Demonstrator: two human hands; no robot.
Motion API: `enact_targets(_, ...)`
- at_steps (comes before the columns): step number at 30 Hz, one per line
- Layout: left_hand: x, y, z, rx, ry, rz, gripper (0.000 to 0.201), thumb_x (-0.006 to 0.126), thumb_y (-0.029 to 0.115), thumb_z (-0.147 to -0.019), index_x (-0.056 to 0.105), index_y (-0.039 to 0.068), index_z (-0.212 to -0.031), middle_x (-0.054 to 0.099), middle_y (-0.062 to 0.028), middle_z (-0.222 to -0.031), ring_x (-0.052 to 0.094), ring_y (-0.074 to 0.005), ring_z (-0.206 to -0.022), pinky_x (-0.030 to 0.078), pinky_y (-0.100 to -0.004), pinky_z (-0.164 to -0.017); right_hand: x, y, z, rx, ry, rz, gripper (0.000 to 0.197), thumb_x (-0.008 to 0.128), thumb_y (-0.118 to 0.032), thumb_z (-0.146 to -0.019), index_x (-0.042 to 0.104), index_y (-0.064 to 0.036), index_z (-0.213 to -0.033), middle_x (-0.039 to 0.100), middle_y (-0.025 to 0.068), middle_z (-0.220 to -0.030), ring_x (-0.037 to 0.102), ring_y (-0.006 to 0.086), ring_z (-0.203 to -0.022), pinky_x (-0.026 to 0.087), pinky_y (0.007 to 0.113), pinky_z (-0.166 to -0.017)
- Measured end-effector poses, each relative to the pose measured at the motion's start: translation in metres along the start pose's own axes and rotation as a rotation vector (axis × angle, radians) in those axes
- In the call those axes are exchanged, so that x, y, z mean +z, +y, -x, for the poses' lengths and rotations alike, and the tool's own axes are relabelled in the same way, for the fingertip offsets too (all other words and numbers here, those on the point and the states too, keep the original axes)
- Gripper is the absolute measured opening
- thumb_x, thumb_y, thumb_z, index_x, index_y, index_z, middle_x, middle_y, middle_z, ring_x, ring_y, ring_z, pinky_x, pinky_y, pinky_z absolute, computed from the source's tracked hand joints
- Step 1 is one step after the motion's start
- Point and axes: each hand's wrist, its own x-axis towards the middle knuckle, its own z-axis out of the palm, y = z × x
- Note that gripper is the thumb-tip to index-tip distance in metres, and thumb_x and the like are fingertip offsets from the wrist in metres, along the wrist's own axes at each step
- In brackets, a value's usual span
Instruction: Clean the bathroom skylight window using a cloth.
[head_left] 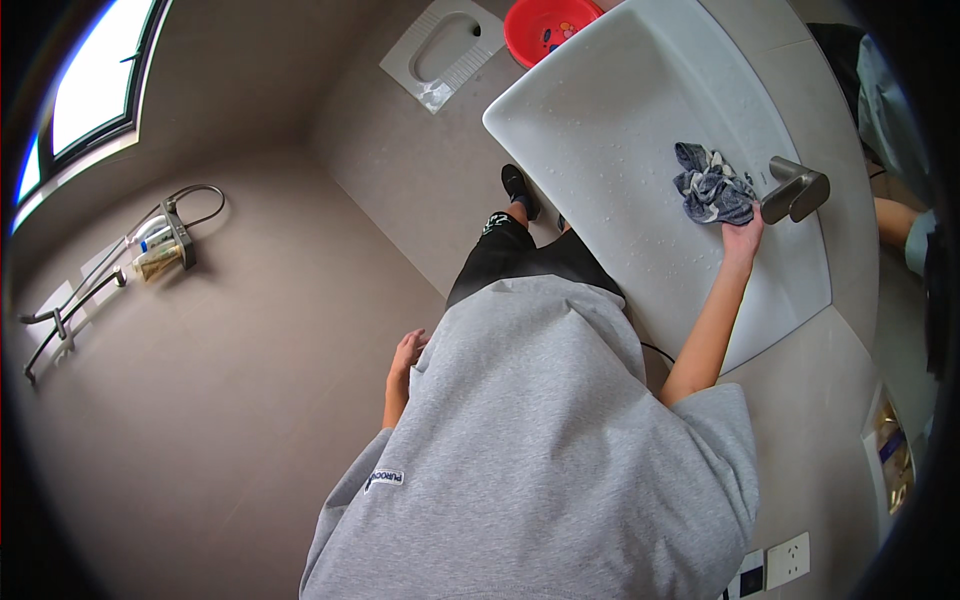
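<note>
A crumpled blue-grey and white patterned cloth (712, 188) lies bunched in the white washbasin (620, 120), next to the grey metal faucet (795, 190). My right hand (742, 238) reaches over the basin and is closed on the cloth's near edge, close under the faucet's spout; the fingertips are partly hidden by cloth and spout. Whether water is running does not show clearly. At my left side, my left hand (408, 350) hangs beside the grey shirt (560, 430) with its fingers loosely apart, holding nothing.
Beyond the basin, a red plastic tub (540, 30) stands near the squat toilet (440, 55). Shower fittings and a shelf with bottles (160, 245) are on the left wall. A mirror (905, 300) borders the right; a wall socket (788, 562) sits low right.
</note>
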Motion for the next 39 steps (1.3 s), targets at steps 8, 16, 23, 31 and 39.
enact_targets(8,0.000,0.001,0.001,-0.036,0.029,0.058,0.046,0.046,0.035,-0.107,0.051,0.006,-0.143,0.062,-0.0209,-0.132,0.063,-0.0343,-0.120,0.053,-0.0441,-0.099,0.011,0.001,0.012,0.022,0.019,-0.003,0.045,0.044,-0.026,-0.102,0.053,-0.0008,-0.138,0.060,0.0165,-0.139,0.057,0.0317,-0.128,0.039,0.053,-0.114)
enact_targets(16,-0.005,-0.013,-0.009,0.018,-0.003,0.020,0.046,0.047,0.037,-0.107,0.053,0.007,-0.142,0.063,-0.0189,-0.132,0.064,-0.0330,-0.118,0.053,-0.0429,-0.097,0.021,0.002,0.024,0.032,0.066,-0.008,0.053,0.044,-0.030,-0.103,0.044,-0.0010,-0.147,0.051,0.0168,-0.149,0.048,0.0333,-0.138,0.032,0.056,-0.118)
enact_targets(23,-0.001,0.003,0.000,-0.038,0.015,0.013,0.047,0.045,0.038,-0.107,0.052,0.008,-0.143,0.063,-0.0186,-0.133,0.064,-0.0331,-0.119,0.053,-0.0431,-0.097,0.009,0.003,0.016,0.040,0.044,-0.010,0.051,0.045,-0.028,-0.102,0.047,-0.0008,-0.145,0.053,0.0162,-0.146,0.050,0.0326,-0.136,0.034,0.054,-0.117)
enact_targets(31,-0.002,0.000,0.006,-0.041,0.022,0.034,0.046,0.044,0.038,-0.107,0.052,0.009,-0.143,0.063,-0.0182,-0.134,0.063,-0.0335,-0.120,0.052,-0.0435,-0.099,0.007,0.005,0.011,0.061,0.046,-0.024,0.047,0.047,-0.027,-0.101,0.054,-0.0011,-0.139,0.057,0.0149,-0.143,0.053,0.0311,-0.133,0.036,0.052,-0.115)
enact_targets(39,0.002,0.004,0.013,-0.031,0.015,0.052,0.047,0.043,0.037,-0.107,0.051,0.008,-0.143,0.063,-0.0180,-0.134,0.062,-0.0338,-0.122,0.051,-0.0443,-0.100,0.009,0.007,0.017,0.074,0.071,-0.036,0.047,0.049,-0.023,-0.098,0.053,-0.0012,-0.139,0.058,0.0138,-0.142,0.054,0.0297,-0.132,0.035,0.051,-0.116)
